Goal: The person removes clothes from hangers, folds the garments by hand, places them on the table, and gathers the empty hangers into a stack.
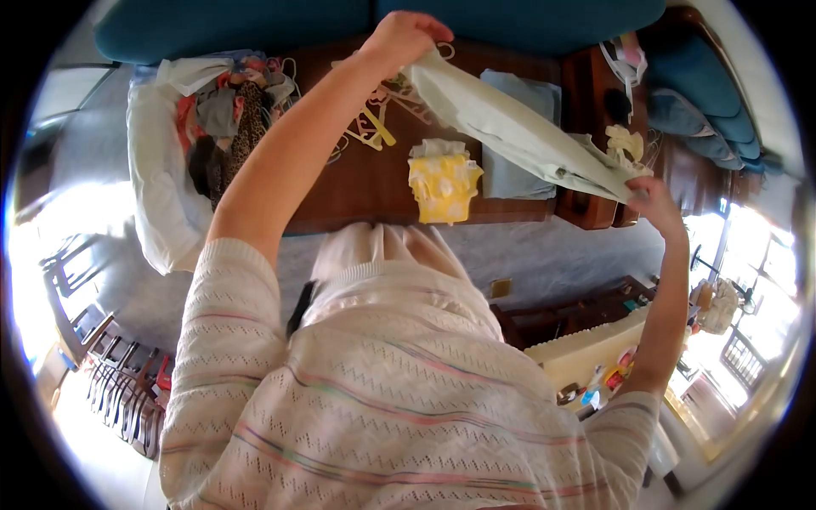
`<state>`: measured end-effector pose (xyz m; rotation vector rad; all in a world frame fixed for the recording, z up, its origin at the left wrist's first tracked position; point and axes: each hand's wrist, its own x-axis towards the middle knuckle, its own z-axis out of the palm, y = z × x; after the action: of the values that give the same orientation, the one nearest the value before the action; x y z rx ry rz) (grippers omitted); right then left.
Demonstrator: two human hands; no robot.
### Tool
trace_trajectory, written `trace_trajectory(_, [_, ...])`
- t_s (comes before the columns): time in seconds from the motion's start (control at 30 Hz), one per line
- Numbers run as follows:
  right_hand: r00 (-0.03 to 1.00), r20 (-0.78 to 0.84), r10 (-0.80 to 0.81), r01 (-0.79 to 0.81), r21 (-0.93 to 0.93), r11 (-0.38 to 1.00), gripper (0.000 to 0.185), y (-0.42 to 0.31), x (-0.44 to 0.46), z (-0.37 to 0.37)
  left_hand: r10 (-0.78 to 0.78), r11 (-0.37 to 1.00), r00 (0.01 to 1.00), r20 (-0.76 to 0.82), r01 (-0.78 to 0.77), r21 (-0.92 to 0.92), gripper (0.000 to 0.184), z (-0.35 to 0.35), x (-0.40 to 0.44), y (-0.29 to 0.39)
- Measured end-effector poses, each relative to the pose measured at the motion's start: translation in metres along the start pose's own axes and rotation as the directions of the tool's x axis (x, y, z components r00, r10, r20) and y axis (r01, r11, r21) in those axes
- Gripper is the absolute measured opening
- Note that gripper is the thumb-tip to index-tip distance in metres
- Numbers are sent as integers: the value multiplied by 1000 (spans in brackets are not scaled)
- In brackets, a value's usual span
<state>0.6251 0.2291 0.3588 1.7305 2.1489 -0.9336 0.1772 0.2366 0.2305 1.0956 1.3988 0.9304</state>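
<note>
A pale green cloth garment is stretched slantwise above the brown wooden surface, its exact kind unclear. My left hand pinches its upper left end, close to the teal cushion. At the lower right end, my right hand grips the other edge between thumb and fingers. Beneath the garment lies a folded blue-grey cloth, partly covered from view. A folded yellow garment with pale spots rests near the front edge. Several plastic hangers lie beside my left forearm.
A white bag of mixed clothes stands at the left. Teal cushions line the back. A small wooden side table adjoins on the right, with a cream ruffled item near it. Stacked chairs are behind, lower left.
</note>
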Motion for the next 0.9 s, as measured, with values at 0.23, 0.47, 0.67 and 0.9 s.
trace_trajectory(0.23, [958,-215,192,-147,207,967,22,49,16,-6,-22,998,967,252,35,-51,11,-3,19,15])
trace_trajectory(0.47, [954,-222,200,-113,352,929,23,85,26,-7,33,588,920,390,-333,737,23,43,2,19])
trace_trajectory(0.67, [933,-152,326,-260,340,904,22,90,23,-14,91,474,965,247,-260,842,19,76,23,9])
trace_trajectory(0.9, [950,-62,306,-239,485,841,19,156,23,7,16,902,926,376,-176,395,26,78,34,69])
